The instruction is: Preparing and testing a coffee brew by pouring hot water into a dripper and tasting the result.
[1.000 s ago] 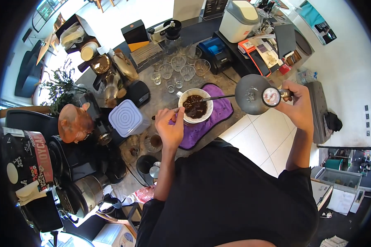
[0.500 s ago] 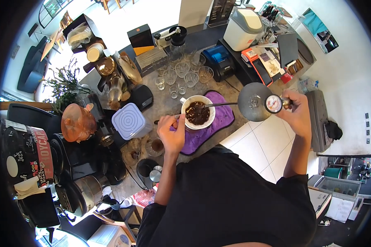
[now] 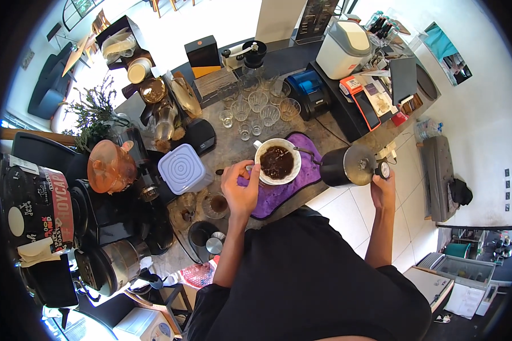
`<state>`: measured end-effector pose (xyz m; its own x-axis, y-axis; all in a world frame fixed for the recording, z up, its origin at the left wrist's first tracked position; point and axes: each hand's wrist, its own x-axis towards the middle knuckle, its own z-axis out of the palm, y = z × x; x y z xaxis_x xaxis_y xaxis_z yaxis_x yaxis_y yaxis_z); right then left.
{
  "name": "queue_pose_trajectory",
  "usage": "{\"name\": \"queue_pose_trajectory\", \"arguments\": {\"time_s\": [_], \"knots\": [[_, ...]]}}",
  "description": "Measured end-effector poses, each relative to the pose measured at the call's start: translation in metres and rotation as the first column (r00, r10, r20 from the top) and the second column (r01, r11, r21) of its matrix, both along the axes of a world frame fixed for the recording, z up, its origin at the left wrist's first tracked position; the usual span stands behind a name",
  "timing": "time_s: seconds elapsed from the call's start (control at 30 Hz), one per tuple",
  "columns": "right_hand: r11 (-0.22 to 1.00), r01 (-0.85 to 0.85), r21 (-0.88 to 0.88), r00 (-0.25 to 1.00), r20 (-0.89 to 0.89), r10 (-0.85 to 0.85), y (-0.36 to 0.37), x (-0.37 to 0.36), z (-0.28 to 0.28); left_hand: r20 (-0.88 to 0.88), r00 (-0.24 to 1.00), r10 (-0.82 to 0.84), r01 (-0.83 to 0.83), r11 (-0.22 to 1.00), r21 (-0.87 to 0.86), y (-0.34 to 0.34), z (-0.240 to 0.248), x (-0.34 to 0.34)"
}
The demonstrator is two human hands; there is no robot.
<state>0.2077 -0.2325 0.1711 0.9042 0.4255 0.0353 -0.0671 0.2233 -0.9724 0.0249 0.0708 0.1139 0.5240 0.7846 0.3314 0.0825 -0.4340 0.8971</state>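
Observation:
A white coffee dripper (image 3: 289, 177) stands over the purple mat (image 3: 309, 165), dark wet coffee (image 3: 277, 162) inside it. My left hand (image 3: 240, 186) has thumb and fingers bent together against the dripper's left side. A dark stick-like end (image 3: 219, 171) shows just beyond these fingers; what it belongs to is hidden. To the right, my right hand (image 3: 383, 190) is closed round the handle of a dark gooseneck kettle (image 3: 347, 165), which has a round dial on its lid. The kettle's thin spout reaches to the dripper's right rim. What stands under the dripper is hidden.
Several clear glasses (image 3: 258, 102) stand beyond the dripper. A lilac square-lidded container (image 3: 183, 165), a glass with brown liquid (image 3: 215, 204) and an orange-hoppered grinder (image 3: 111, 166) are on the left. A blue-and-black machine (image 3: 308, 94) stands at the back right.
My right hand has come down and inward, and the kettle has tipped differently. The coffee's patchy surface looks darker and more even. My left hand stays at the dripper; the whole view has shifted slightly.

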Motion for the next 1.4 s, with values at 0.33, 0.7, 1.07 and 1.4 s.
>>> {"name": "queue_pose_trajectory", "arguments": {"time_s": [0.33,0.7,1.07,1.4], "knots": [[0.978,0.095,0.187,0.989,-0.128,-0.072,-0.017,0.011,-0.07,0.099,0.995,-0.031,0.047,0.986,-0.162,-0.007,-0.02,-0.012],[0.956,0.233,0.176,0.965,-0.166,-0.205,-0.002,0.04,-0.133,-0.173,0.947,-0.269,0.28,0.959,0.042,-0.025,-0.038,-0.019],[0.96,0.248,0.129,0.96,-0.168,-0.225,0.006,0.046,-0.155,-0.389,0.863,-0.323,0.375,0.925,0.065,-0.023,-0.09,-0.018],[0.983,0.176,0.059,0.977,-0.13,-0.167,-0.004,0.061,-0.161,-0.391,0.909,-0.147,0.283,0.905,0.318,-0.023,-0.103,0.01]]}}
